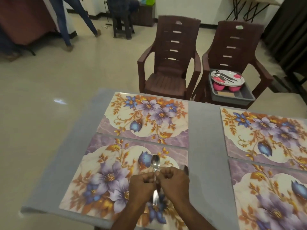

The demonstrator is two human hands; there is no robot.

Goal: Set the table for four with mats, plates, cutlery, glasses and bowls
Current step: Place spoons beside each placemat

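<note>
1. Both hands meeting over the near-left floral placemat (106, 176) (purple and orange flowers on a glossy sheet), pinching one shiny steel spoon (155, 165) between them.
2. Left hand (141, 185) curled with fingertips on the handle from the left; right hand (174, 183) doing the same from the right. Neither one spread flat. Can't tell whether more than one piece of cutlery is in that pinch.
3. Spoon's long axis running pretty much straight away from the body: bowl pointing toward the far edge, handle end poking out below the knuckles toward the near edge. Dead centre between the hands, so neither is really nearer.
4. Sits over the right half of that mat, not far from its right edge, with a bare strip of grey table (206, 146) just beyond. Plenty of open room either way for sliding it sideways; guessing it belongs out near the mat's side so a plate can fit in the middle.
5. Four mats already down, no plates, glasses or bowls on any yet, so early days.
6. Rest of the stuff waiting well apart on the right-hand brown plastic chair (239, 52): grey bin (232, 96) with pink bowls (219, 85) and a steel plate (227, 78) carrying more cutlery.
</note>
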